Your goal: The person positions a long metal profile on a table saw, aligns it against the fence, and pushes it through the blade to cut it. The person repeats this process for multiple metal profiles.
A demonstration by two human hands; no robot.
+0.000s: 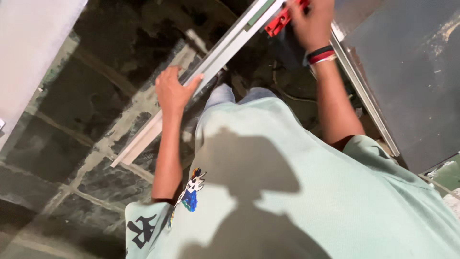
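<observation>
Above the dark tiled floor (86, 100), the long pale aluminium rail (191, 91) lay slanted; the left hand (173, 92) gripped it mid-length, fingers wrapped over its edge, the right hand (312, 21) closed on a red plastic clamp (280, 20) near its upper end. It seemed stiff, light, best held mid-span

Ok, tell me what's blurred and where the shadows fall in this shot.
Head view: the right hand on the red tool is smeared by motion blur; the left hand on the long pale rail is sharper. A dark head-shaped shadow lies across the pale green shirt; the tiled floor is dim.
</observation>
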